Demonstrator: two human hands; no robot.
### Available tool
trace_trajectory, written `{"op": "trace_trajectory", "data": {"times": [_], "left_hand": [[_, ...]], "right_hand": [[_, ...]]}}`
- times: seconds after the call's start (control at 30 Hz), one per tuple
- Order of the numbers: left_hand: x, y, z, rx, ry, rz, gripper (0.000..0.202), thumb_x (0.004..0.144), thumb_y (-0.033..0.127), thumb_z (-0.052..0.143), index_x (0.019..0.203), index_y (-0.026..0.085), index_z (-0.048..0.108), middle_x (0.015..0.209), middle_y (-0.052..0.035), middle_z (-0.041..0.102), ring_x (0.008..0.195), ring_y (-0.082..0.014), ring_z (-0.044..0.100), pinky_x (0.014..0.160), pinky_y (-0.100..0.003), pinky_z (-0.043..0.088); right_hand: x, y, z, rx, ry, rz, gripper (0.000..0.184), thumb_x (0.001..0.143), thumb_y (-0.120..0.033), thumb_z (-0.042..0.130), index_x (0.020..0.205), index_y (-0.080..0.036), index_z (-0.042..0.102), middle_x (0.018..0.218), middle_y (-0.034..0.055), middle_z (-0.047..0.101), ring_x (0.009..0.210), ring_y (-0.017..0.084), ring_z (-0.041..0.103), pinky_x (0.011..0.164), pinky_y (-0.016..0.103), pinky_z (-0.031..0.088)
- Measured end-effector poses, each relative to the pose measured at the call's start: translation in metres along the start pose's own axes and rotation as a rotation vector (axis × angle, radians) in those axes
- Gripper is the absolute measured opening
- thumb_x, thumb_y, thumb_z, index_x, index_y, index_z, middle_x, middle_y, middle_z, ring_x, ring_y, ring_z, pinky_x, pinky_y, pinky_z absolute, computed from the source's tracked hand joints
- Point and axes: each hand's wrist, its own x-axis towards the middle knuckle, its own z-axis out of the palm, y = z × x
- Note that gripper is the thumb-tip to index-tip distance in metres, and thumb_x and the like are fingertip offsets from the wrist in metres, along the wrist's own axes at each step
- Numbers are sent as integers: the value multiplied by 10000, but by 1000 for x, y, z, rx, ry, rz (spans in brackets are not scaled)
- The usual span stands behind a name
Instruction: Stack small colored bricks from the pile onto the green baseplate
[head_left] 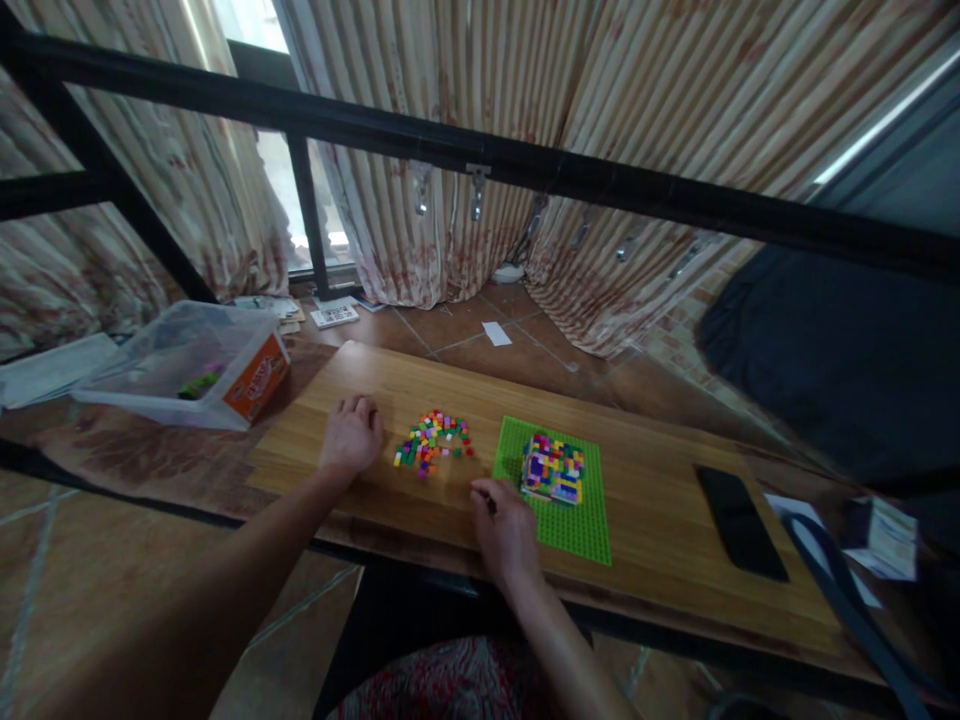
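Observation:
My left hand [354,434] rests on the wooden board with its fingers curled, left of a loose pile of small coloured bricks [431,437]. Whatever lies under those fingers, if anything, is hidden. Close to the left edge of a green studded baseplate [592,535], my right hand [507,530] is closed, thumb and forefinger drawn together. Anything in that pinch is too small to make out. On the baseplate stands a block-shaped build of many-coloured bricks [553,468], just beyond my right hand and apart from it.
A clear plastic bin [161,365] with an orange label stands left of the board [645,450]. A black phone [741,520] lies at the board's right end, near a small box [883,538] and a dark strap [847,590]. A black metal rail [510,155] crosses beyond the board.

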Motion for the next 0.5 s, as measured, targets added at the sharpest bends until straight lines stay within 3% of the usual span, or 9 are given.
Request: {"op": "trace_trajectory", "data": {"times": [0.27, 0.5], "left_hand": [[-1, -1, 1, -9, 17, 15, 203, 875, 235, 428, 939, 178, 612, 1018, -145, 663, 1015, -304, 576, 954, -461, 437], [-1, -1, 1, -16, 24, 21, 190, 879, 235, 438, 938, 182, 611, 1022, -138, 661, 1035, -296, 575, 972, -446, 439]], "right_hand": [[52, -5, 26, -317, -137, -30, 246, 968, -226, 502, 1077, -238, 722, 1018, 67, 689, 970, 203, 616, 817, 278, 452], [59, -9, 37, -481, -231, 13, 255, 1000, -268, 470, 1010, -266, 725, 1034, 69, 669, 1006, 211, 580, 761, 277, 428]]}}
